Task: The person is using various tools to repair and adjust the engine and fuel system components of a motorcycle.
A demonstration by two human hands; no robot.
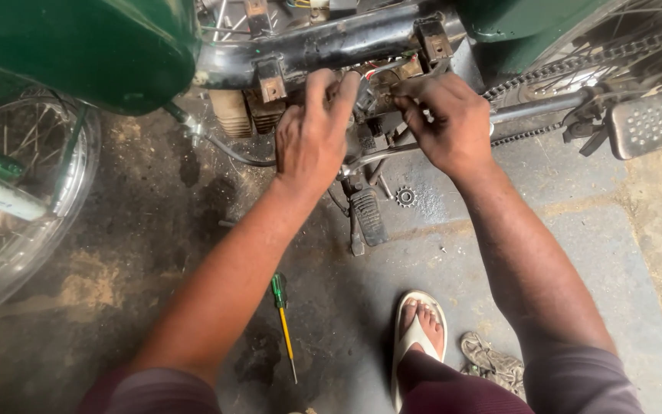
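Hands first: I am reaching both of them into the middle of a green motorcycle, just under its black frame tube. My left hand is resting knuckles-up, its fingertips pressing against the parts beneath the tube; whether those fingers are closed round anything, I cannot tell. My right hand is pinching thumb and forefinger together on a small part among the coloured wires, which are sitting far from me, tucked between frame and engine.

To do this well, I judge I should be steadying the bundle with the left hand while the right is working in small, gentle moves, so no thin wire gets strained or pulled loose.

Below my hands a ribbed footpeg is sticking out, and a small toothed sprocket is lying on the floor just right of it. Nearer me, a screwdriver with a green handle is lying on the stained concrete floor, left of my sandalled foot. A spoked front wheel is standing at far left; a drive chain is running at upper right, above a studded metal footplate.
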